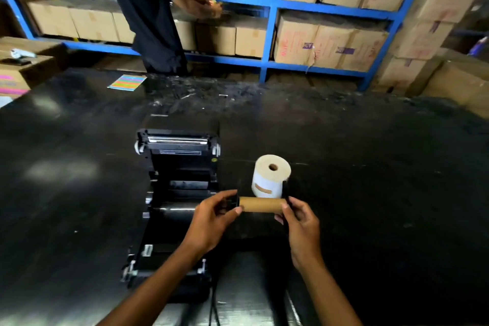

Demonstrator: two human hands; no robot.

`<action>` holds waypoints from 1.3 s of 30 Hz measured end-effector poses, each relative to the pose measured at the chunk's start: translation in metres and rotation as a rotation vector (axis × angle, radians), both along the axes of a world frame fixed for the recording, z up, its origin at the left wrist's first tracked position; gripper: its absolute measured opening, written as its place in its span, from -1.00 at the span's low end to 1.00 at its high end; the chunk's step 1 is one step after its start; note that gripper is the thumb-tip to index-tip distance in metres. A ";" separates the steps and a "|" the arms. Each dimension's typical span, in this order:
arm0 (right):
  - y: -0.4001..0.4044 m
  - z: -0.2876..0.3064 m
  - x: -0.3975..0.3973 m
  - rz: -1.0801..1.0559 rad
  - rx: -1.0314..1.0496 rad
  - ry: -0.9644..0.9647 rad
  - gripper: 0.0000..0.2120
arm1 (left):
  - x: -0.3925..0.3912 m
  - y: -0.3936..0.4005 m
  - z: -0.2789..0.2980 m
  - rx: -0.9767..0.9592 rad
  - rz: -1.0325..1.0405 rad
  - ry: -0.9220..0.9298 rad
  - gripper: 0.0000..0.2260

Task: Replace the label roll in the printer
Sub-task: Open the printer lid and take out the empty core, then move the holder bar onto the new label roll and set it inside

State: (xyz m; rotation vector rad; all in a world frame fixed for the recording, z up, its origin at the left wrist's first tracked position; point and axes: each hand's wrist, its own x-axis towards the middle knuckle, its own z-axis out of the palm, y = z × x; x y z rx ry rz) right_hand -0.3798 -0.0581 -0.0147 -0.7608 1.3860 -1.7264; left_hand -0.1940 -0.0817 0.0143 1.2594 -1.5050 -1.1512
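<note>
A black label printer (176,193) lies on the dark table with its lid swung open and its roll bay showing. To its right a full white label roll (271,176) stands on end. In front of that roll I hold an empty brown cardboard core (262,204) level, mounted on a black spindle with end guides. My left hand (211,221) pinches the spindle's left black end. My right hand (300,222) grips the right black guide. Both hands hover just right of the printer's bay.
The black table (370,206) stretches wide around the printer. A striped colourful sheet (127,81) lies at the far edge. A person in dark clothes (148,13) stands behind the table at blue shelves (270,21) packed with cardboard boxes. More boxes stand at far left and right.
</note>
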 end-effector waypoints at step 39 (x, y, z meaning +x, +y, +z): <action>-0.025 -0.084 -0.147 0.180 0.367 0.262 -0.86 | -0.081 -0.024 -0.091 0.016 0.120 -0.483 -0.78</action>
